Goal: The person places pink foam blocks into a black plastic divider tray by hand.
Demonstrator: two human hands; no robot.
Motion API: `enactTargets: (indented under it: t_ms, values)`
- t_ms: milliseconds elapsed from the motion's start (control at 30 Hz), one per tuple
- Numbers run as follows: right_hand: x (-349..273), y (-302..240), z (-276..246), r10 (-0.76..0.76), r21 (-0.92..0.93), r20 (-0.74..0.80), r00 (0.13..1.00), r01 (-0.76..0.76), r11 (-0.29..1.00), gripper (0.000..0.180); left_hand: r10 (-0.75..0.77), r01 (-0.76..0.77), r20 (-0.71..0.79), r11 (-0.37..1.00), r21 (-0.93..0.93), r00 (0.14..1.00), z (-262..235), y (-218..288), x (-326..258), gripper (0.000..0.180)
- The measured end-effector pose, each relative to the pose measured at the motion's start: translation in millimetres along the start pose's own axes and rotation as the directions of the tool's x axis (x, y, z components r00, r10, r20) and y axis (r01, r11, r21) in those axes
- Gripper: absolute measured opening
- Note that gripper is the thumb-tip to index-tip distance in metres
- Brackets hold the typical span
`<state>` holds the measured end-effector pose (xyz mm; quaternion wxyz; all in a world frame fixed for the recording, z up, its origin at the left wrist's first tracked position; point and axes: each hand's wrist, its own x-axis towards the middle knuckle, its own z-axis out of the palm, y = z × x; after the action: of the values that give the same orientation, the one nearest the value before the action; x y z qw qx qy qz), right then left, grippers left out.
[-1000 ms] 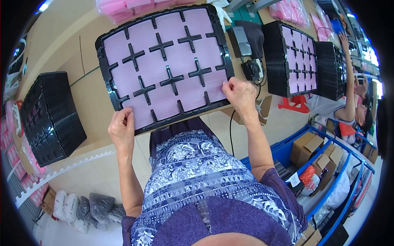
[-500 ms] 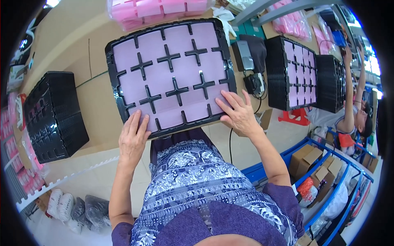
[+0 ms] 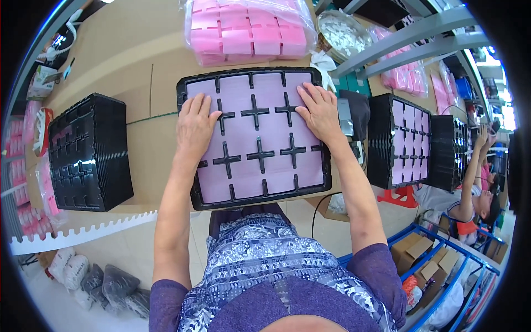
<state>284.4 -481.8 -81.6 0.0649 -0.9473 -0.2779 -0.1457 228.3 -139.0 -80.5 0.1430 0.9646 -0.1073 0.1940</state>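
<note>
A black plastic tray (image 3: 194, 182) with cross-shaped dividers lies flat on the brown table in front of me, its compartments filled with pink foam pads (image 3: 254, 166). My left hand (image 3: 194, 126) rests palm down on the tray's upper left pads, fingers spread. Palm down on the upper right pads lies my right hand (image 3: 319, 110), also flat with fingers apart. Neither hand grips anything.
A stack of empty black trays (image 3: 88, 152) stands at my left. Stacks of filled trays (image 3: 399, 141) stand at the right. A clear bag of pink foam pads (image 3: 249, 27) lies behind the tray. Another person (image 3: 475, 182) works at far right. Cardboard boxes (image 3: 420, 254) sit below.
My hands moved from the tray's near edge up onto the pads at its far side. The tray now lies flat and square in front of me.
</note>
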Motion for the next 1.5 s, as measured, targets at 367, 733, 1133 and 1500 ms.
enactTargets:
  t_ms: [367,733,1133,1500]
  values:
    - [15.2,-5.8,5.7,0.185,0.141,-0.035,0.982,-0.178,0.974,0.047,-0.166,0.167,0.08,0.986,-0.01,0.983,2.2,-3.7,12.4,0.051]
    - [-24.9,-8.9,-22.2,0.583,0.286,-0.044,0.811,-0.549,0.786,0.049,-0.352,0.364,0.112,0.924,-0.117,0.929,-47.5,-7.2,-23.0,0.056]
    - [-47.1,-55.6,-79.9,0.614,0.292,-0.251,0.748,-0.547,0.785,0.049,-0.493,0.518,0.159,0.825,-0.226,0.855,-68.4,-2.1,-70.7,0.044]
    - [-310.3,239.4,-170.4,0.776,0.085,-0.311,0.549,-0.797,0.598,0.041,0.259,-0.027,0.296,0.791,-0.611,0.919,26.2,334.4,78.8,0.063]
